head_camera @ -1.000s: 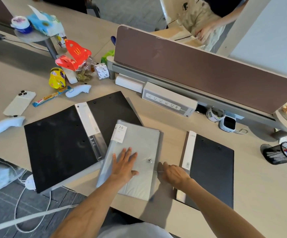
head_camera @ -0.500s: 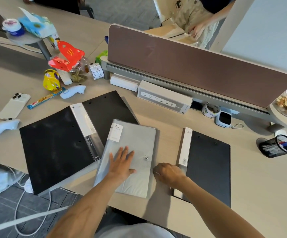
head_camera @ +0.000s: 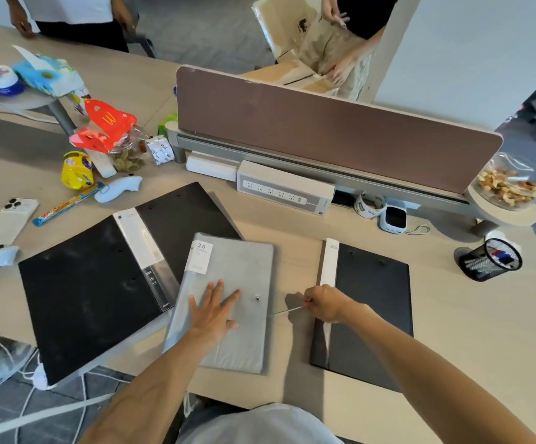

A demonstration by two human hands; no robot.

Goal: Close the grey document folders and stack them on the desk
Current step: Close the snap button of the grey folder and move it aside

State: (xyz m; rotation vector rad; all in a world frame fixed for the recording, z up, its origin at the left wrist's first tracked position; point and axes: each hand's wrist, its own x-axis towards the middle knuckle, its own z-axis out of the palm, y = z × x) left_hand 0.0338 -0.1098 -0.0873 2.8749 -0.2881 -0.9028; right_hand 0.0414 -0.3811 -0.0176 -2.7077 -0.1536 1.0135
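A closed light grey folder (head_camera: 244,270) with a white "20" label lies at the desk's front middle, its left edge over an open black folder (head_camera: 84,290). My left hand (head_camera: 214,310) presses flat on the grey cover, left of its round button (head_camera: 257,297). My right hand (head_camera: 322,302) pinches a thin white string (head_camera: 287,310) pulled taut to the right of the folder's edge. A closed black folder (head_camera: 372,302) with a white spine lies under my right hand.
Behind the folders stand a white power strip (head_camera: 284,190), a tape roll (head_camera: 369,205) and a brown divider (head_camera: 324,126). A mesh pen cup (head_camera: 491,259) sits far right. A phone (head_camera: 7,222), snacks and white controllers crowd the left. People stand beyond the desk.
My right hand has moved right, away from the grey folder's edge, drawing the string out. My left hand stays flat on the cover.
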